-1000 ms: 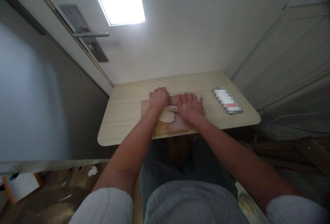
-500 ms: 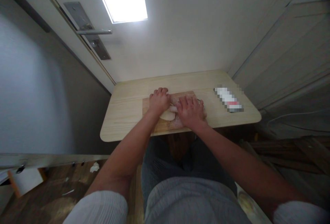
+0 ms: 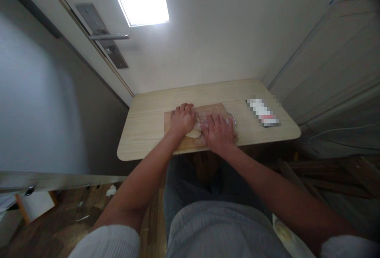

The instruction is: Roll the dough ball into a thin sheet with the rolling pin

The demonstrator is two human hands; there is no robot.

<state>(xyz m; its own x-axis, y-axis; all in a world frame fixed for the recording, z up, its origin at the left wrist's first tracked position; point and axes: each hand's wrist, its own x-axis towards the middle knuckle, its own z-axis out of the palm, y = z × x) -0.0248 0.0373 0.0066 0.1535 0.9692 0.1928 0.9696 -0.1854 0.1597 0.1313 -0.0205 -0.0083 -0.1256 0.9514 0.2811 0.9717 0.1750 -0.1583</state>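
On a wooden cutting board [image 3: 185,144] lies a pale, smooth, rounded piece that looks like dough [image 3: 193,133]. My left hand [image 3: 183,118] rests over its left side with bent fingers; what lies beneath the palm is hidden. My right hand [image 3: 220,131] presses down on the board's right half, its fingers stretched out and slightly apart. Clear crinkled plastic film [image 3: 204,116] spreads under and around the right fingers. Between the hands a short pale strip shows, too small to name.
The board sits on a light wood table [image 3: 142,131] with rounded corners, against a white door with a metal handle [image 3: 109,36]. A metal ring [image 3: 233,118] shows at the board's right end. A pixelated phone-like object [image 3: 263,112] lies to the right.
My right hand has moved slightly down, and my left hand has shifted a little left and down. More plastic film and the metal ring now show.
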